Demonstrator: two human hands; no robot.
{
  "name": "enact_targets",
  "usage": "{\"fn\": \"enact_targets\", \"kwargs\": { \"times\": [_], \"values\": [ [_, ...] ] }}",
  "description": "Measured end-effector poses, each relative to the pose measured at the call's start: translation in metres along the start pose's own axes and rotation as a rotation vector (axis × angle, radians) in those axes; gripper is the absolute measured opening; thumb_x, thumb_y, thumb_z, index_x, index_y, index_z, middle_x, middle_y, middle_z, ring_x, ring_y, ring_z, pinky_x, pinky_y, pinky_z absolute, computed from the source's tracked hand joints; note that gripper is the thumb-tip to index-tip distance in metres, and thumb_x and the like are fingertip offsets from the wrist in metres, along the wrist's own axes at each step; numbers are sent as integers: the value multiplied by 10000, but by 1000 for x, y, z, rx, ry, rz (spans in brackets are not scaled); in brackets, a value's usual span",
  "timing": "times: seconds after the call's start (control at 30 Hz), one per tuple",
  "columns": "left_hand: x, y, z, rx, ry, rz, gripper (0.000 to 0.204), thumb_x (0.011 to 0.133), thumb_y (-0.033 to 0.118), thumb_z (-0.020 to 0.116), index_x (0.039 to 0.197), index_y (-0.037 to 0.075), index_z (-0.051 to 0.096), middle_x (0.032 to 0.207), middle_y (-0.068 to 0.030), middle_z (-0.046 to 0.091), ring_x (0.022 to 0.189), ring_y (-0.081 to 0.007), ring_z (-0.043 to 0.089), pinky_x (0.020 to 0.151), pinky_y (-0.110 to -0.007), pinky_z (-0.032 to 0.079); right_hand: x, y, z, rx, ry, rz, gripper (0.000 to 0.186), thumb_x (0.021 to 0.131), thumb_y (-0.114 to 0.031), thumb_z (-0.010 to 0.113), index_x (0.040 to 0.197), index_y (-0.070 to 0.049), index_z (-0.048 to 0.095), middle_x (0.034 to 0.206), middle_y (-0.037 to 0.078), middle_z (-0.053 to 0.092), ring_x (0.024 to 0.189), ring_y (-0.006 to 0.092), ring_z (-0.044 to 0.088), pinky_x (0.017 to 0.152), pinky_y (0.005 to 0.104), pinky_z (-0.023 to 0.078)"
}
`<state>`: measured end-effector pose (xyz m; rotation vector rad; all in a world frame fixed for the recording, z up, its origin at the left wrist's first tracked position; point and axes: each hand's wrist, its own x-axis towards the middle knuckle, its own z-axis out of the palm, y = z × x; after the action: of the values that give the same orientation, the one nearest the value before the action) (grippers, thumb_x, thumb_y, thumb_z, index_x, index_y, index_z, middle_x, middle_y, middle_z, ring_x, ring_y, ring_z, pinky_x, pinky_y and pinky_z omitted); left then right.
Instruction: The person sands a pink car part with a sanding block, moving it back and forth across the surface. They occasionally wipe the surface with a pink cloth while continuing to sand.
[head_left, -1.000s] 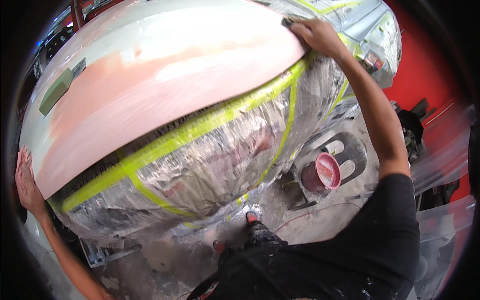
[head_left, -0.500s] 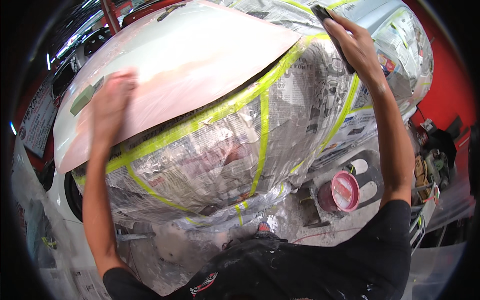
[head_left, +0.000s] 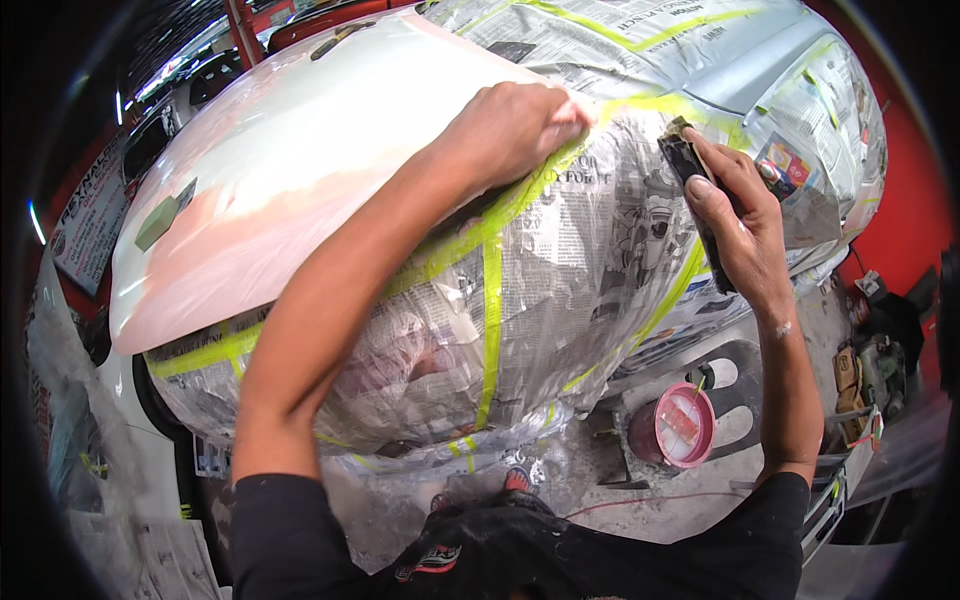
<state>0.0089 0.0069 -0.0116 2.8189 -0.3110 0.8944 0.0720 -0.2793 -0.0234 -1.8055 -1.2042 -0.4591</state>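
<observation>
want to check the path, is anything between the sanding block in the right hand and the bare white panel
Yes. The right hand holds the dark sanding block over the newspaper masking. Between it and the white panel lie the yellow tape line and the left hand, which rests right at the panel's edge.

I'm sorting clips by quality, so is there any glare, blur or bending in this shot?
Head view: soft glare on the white car panel; the left hand looks slightly blurred, the right hand with its dark sanding block sharper; edges curve toward a black fisheye rim.
</observation>
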Motion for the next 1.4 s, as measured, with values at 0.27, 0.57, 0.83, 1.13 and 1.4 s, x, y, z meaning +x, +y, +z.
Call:
{"fn": "enact_targets", "kwargs": {
  "times": [0.27,0.57,0.83,1.13,1.4],
  "values": [
    [-148,-28,-81,118,90,96,347,884,106,732,1206,3,657,1260,-191,685,1195,-374,649,1018,-446,523,38,-5,45,-118,-46,-11,461,923,-284,747,1316,-48,703,1306,224,660,1160,280,661,998,355,503],
    [-329,-111,-192,70,266,-494,370,1018,47,594,1376,-47,586,1389,-197,624,1275,-305,599,1089,-395,455,51,-56,93,-369,-163,-118,412,942,-295,726,1306,-101,714,1330,303,622,1181,410,641,1022,439,491],
    [-381,-147,-209,57,205,-331,428,1073,71,476,1461,-108,461,1481,-252,528,1383,-379,515,1114,-445,445,46,-88,123,-514,-290,-55,459,966,-350,694,1371,-132,676,1425,266,554,1228,429,566,1065,457,454],
    [-392,-156,-216,30,157,-387,415,1063,36,475,1451,-113,459,1491,-293,507,1354,-415,537,1083,-453,481,97,-56,135,-613,-240,-85,427,977,-326,637,1313,-71,702,1232,274,673,1019,419,696,905,447,536],
    [-387,-159,-209,18,206,-340,421,1059,18,475,1453,-130,448,1488,-307,501,1358,-420,533,1110,-467,456,137,-7,121,-732,-237,-98,454,964,-409,654,1266,-79,737,1162,247,720,1009,375,722,900,411,554]
  ]
}}
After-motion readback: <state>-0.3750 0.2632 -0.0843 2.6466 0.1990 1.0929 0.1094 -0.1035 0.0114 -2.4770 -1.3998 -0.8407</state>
